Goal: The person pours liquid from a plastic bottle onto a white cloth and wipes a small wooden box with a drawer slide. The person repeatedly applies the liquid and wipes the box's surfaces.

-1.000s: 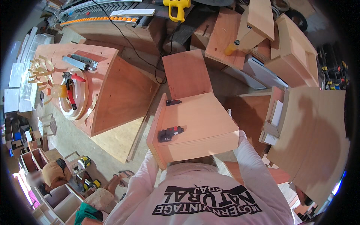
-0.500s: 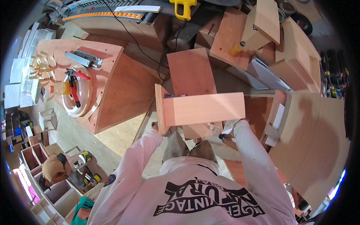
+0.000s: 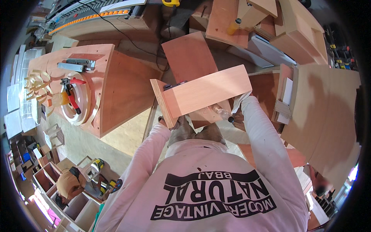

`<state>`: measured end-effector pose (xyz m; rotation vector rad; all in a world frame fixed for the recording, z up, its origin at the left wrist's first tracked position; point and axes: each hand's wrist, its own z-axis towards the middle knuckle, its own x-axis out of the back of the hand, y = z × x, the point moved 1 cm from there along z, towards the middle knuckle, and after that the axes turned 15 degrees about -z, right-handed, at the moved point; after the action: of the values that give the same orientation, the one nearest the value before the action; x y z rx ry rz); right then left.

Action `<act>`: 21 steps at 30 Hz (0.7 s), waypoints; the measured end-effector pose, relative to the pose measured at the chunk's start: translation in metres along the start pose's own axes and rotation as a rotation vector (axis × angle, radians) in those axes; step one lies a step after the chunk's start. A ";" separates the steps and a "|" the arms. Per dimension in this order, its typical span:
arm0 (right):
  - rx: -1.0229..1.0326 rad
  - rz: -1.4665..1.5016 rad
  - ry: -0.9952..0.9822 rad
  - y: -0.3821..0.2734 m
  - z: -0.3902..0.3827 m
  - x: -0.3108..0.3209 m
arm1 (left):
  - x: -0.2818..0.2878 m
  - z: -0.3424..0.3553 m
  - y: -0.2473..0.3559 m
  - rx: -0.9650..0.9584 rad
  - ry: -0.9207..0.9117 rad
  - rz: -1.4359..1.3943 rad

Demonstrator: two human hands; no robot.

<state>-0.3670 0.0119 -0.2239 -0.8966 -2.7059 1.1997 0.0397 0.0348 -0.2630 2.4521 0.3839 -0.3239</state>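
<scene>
A pale wooden drawer (image 3: pixel 212 91) hangs in front of my body, tilted with its right end farther away. Across its left end stands a taller plywood-edged panel (image 3: pixel 162 103); a small dark fitting (image 3: pixel 175 84) shows along the far edge. My left hand (image 3: pixel 165 121) grips the near lower end of that panel, its fingers partly hidden. At the opposite end my right hand (image 3: pixel 243 99) holds the drawer from the near side, with something white over it and most fingers out of sight. Below the drawer lies a clear bottle (image 3: pixel 223 112) with a dark cap.
On the left, a reddish wooden cabinet (image 3: pixel 129 87) bears red-handled pliers (image 3: pixel 72 94), edging-strip rolls and metal slides (image 3: pixel 76 64). A reddish board (image 3: pixel 189 54) lies beyond the drawer. Large panels (image 3: pixel 322 112) stand right. A co-worker (image 3: pixel 71 183) is at lower left. A black cable (image 3: pixel 127 40) runs behind.
The drawer has turned in my hands, its right end swinging away from me and its left end coming nearer. Both hands keep their hold. The surroundings have shifted slightly in view.
</scene>
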 end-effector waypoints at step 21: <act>-0.076 -0.347 0.301 -0.029 -0.063 0.115 | -0.033 -0.087 0.130 -0.786 -0.351 -0.022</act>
<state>-0.4602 0.0986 -0.1808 -0.5297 -2.5358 0.8255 0.0658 -0.0167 -0.1142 1.5896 0.3062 -0.4923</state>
